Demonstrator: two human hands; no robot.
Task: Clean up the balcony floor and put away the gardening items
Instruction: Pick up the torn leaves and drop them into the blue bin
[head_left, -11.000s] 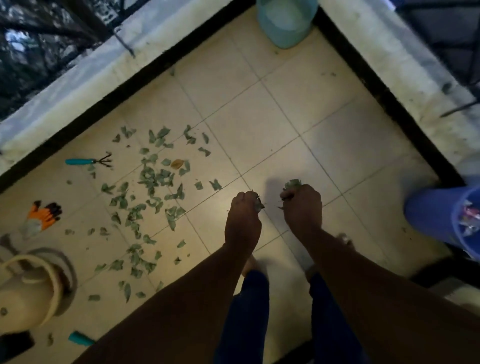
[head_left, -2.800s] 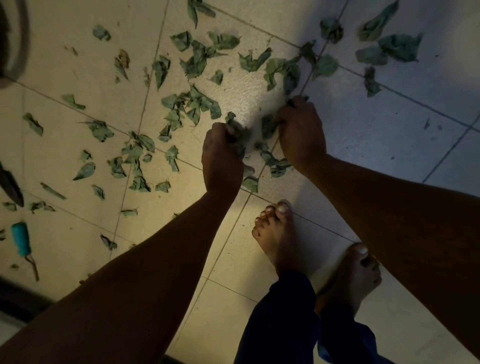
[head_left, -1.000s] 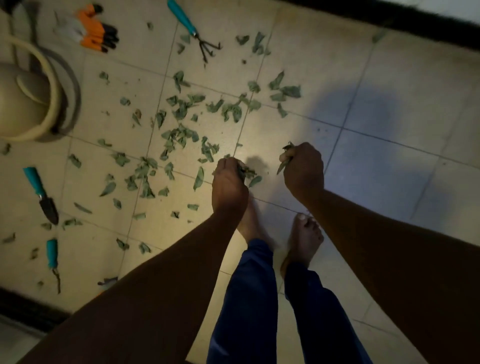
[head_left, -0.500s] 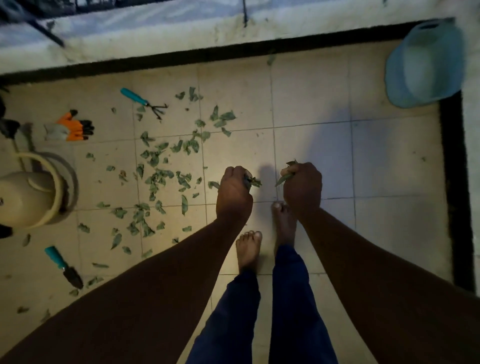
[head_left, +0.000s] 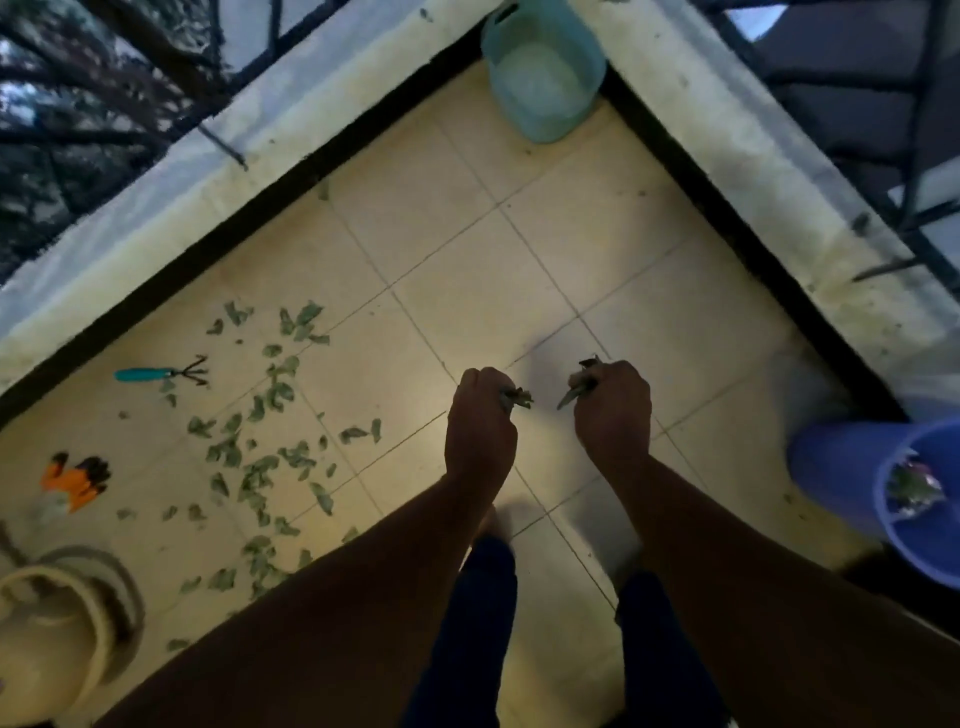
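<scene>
Left hand and right hand are each clenching gathered leaves, as half a second ago. The view is now taking in a purple bucket at right, previously unseen; loose leaves are lying left on the tiled floor.

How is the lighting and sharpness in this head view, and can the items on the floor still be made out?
Head view: dim overall, with one bright pool on the tiled floor around the left hand and right hand; forearms nearly black. Slight motion blur softens the leaves, hand rake and orange glove, all still recognisable. Wide-angle distortion bends the ledge.
</scene>
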